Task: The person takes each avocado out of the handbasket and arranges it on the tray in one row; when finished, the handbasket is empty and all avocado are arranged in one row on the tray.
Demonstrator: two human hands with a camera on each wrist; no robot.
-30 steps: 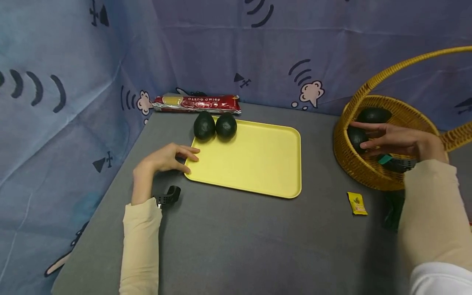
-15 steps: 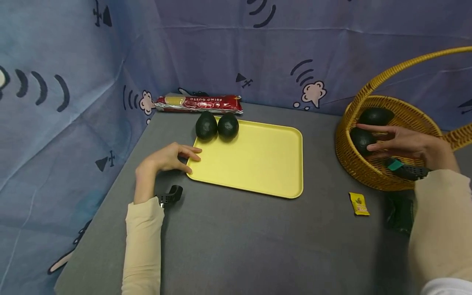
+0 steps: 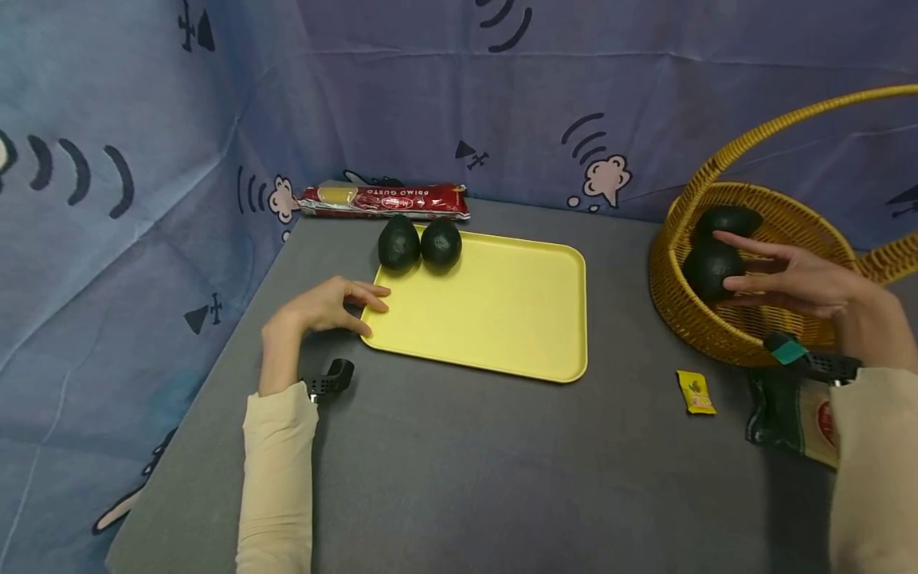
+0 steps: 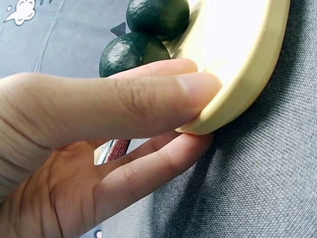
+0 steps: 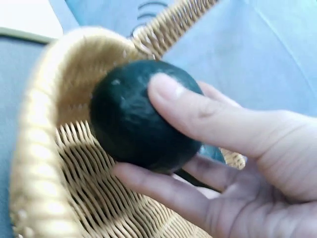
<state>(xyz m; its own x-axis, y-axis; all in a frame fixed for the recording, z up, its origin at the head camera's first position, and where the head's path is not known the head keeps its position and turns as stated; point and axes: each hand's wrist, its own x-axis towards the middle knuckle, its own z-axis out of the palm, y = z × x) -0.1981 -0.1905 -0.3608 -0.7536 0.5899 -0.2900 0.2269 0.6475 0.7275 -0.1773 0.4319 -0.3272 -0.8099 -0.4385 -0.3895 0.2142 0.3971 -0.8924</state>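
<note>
My right hand (image 3: 806, 279) grips a dark green avocado (image 5: 141, 119) between thumb and fingers, over the inside of the wicker basket (image 3: 670, 295). Behind it in the basket lies another avocado (image 3: 727, 221). On the left, my left hand (image 3: 323, 307) pinches the near left corner of the yellow tray (image 3: 502, 311); in the left wrist view the thumb lies on the rim and a finger is under it. Two avocados, one left (image 3: 398, 244) and one right (image 3: 441, 245), sit side by side at the tray's far left corner.
A red pasta packet (image 3: 383, 201) lies behind the tray, against the patterned cloth backdrop. In front of the basket are a small yellow packet (image 3: 696, 392) and a green bag (image 3: 778, 414), partly hidden by my right arm. The basket's tall handle (image 3: 760, 139) arches over it.
My right hand has lifted the avocado up from the basket's left inner side and drawn it slightly right. More of the green bag shows. The left hand keeps its place on the tray.
</note>
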